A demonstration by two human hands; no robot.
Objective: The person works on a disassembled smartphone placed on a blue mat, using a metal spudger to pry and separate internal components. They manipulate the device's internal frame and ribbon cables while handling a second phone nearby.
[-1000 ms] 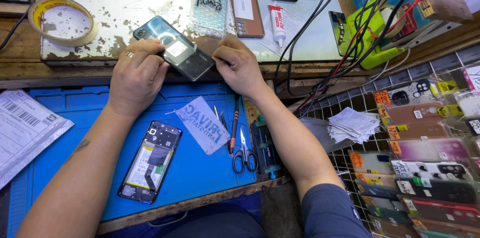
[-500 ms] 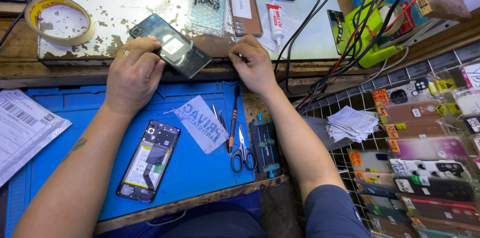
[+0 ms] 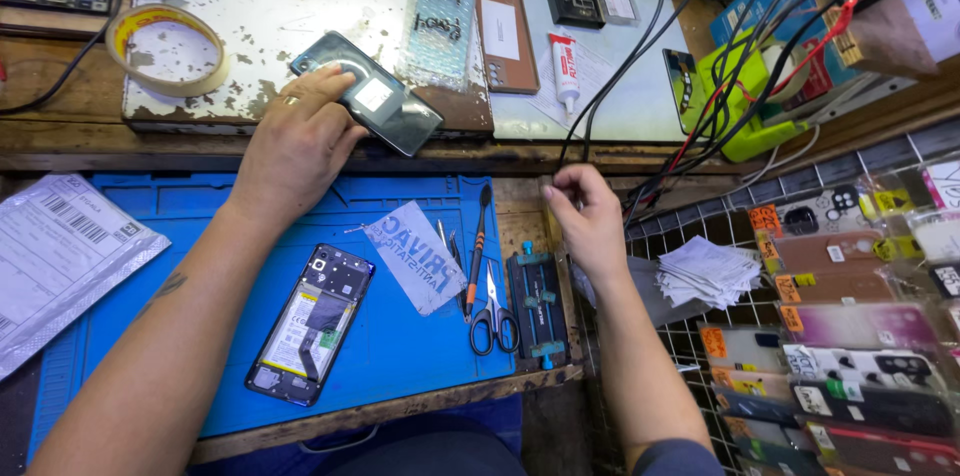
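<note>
I am taking the blue mat (image 3: pixel 200 376) as my landmark and reading outward from its near edge. Nearest me on the mat, the opened phone (image 3: pixel 312 324) is lying face down with its battery and boards showing, untouched. Just right of it a printed slip (image 3: pixel 415 254) is resting, then an orange-handled tool (image 3: pixel 477 251), scissors (image 3: pixel 494 316) and a small clamp jig (image 3: pixel 537 308) along the mat's right edge. My right hand (image 3: pixel 588 221) has just come off the dark back cover (image 3: pixel 368 94) and is now hovering beyond the mat's right corner, fingers loosely curled and holding nothing I can make out. My left hand (image 3: pixel 296 146) is working alone, pressing the cover flat on the scuffed white board (image 3: pixel 260 26) past the mat's far edge, fingers clasped over its near end, so the cover is being steadied one-handed now. Beyond it a tape roll (image 3: pixel 166 48), a glue tube (image 3: pixel 565 66) and a tangle of cables (image 3: pixel 690 86) are crowding the board's far side.
</note>
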